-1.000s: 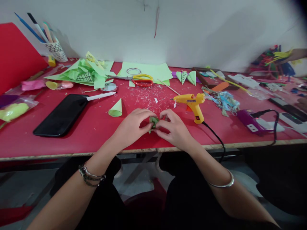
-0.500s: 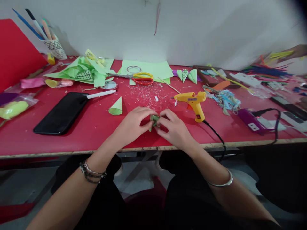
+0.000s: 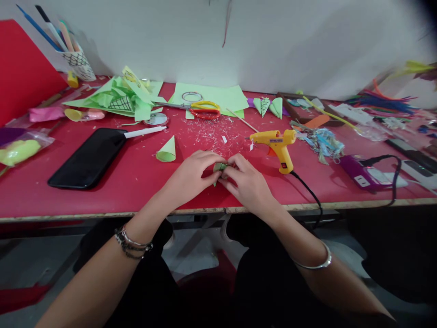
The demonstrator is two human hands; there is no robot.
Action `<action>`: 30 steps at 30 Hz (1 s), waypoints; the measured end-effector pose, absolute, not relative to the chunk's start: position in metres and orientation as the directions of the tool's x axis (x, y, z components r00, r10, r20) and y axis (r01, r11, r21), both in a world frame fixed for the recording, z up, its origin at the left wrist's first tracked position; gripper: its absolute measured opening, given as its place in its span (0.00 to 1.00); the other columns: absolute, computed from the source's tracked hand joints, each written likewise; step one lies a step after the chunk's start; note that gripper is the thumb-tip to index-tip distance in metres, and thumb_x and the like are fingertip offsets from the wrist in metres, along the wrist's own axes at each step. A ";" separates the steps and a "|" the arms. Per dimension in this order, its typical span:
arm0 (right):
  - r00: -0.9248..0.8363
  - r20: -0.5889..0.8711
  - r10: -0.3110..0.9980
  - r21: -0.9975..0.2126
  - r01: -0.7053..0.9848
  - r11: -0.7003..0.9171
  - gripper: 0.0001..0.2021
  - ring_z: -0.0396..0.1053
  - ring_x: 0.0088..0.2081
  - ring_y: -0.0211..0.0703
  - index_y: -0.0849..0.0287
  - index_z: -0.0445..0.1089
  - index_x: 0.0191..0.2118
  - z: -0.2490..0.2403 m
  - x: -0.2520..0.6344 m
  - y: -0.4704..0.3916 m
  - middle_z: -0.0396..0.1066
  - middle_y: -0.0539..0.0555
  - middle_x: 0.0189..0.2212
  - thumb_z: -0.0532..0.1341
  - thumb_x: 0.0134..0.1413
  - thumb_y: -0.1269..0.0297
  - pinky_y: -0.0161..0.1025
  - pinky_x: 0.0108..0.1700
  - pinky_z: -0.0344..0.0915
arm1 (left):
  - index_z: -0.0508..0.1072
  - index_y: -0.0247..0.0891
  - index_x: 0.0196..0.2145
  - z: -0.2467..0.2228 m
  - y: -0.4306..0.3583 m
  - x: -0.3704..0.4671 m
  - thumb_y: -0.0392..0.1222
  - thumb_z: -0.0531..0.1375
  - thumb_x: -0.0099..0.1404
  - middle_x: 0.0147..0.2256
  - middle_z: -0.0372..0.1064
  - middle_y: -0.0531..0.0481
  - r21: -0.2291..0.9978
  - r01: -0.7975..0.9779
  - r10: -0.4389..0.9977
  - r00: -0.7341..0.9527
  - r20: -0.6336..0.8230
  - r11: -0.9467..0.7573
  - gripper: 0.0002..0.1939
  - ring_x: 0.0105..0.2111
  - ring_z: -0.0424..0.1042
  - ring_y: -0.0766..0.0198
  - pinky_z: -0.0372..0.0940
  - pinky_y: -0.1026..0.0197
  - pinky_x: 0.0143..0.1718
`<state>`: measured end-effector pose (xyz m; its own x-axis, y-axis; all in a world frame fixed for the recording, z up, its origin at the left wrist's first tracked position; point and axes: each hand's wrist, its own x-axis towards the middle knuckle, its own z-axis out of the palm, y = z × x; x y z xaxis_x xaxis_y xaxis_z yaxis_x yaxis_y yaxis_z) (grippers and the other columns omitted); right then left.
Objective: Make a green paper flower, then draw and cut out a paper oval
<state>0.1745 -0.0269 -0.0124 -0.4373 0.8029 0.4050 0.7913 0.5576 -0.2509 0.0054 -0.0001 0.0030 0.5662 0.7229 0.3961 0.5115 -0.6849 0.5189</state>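
Between my two hands, just above the front of the red table, is a small green paper cone (image 3: 220,167), mostly covered by fingers. My left hand (image 3: 193,175) pinches it from the left side with thumb and fingertips. From the other side my right hand (image 3: 247,182) closes its fingers on the same cone. A light green paper cone (image 3: 167,151) lies on the table left of my hands. To the right rests a yellow hot glue gun (image 3: 276,145), its black cord hanging over the table edge.
Scissors (image 3: 205,110) and light green paper sheets (image 3: 225,94) lie at the back, near more green cones (image 3: 276,107). A black phone (image 3: 90,157) with a white pen (image 3: 145,132) is at left. Purple power strip (image 3: 363,172) and pipe cleaners (image 3: 382,102) are at right.
My fingers have shifted slightly on the green paper cone, which has turned a little between them. At the far right, a co-worker's hand with yellow strips has moved and is blurred.
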 end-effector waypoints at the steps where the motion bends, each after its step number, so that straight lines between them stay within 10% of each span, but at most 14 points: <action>1: -0.436 0.403 0.804 -0.232 0.801 0.551 0.04 0.62 0.37 0.43 0.59 0.66 0.32 -0.012 0.174 -0.027 0.61 0.56 0.35 0.55 0.55 0.69 0.38 0.33 0.62 | 0.69 0.38 0.42 0.003 0.000 0.006 0.34 0.55 0.61 0.42 0.71 0.48 0.520 0.513 0.725 0.566 0.393 -0.683 0.11 0.44 0.67 0.61 0.62 0.56 0.46; 15: -0.524 0.419 0.741 -0.443 0.595 0.671 0.05 0.65 0.39 0.40 0.59 0.67 0.38 -0.006 0.192 -0.021 0.62 0.54 0.36 0.57 0.54 0.70 0.37 0.41 0.64 | 0.71 0.34 0.43 0.002 0.002 0.003 0.33 0.56 0.61 0.43 0.71 0.45 0.509 0.488 0.701 0.567 0.433 -0.709 0.12 0.44 0.68 0.61 0.62 0.56 0.47; 30: -0.634 0.324 0.702 -0.178 0.688 0.704 0.10 0.62 0.35 0.37 0.59 0.69 0.37 0.003 0.197 -0.024 0.61 0.55 0.36 0.51 0.60 0.65 0.34 0.34 0.60 | 0.70 0.36 0.46 0.001 0.002 0.004 0.37 0.53 0.65 0.44 0.71 0.46 0.480 0.479 0.672 0.606 0.425 -0.735 0.13 0.45 0.68 0.62 0.61 0.53 0.49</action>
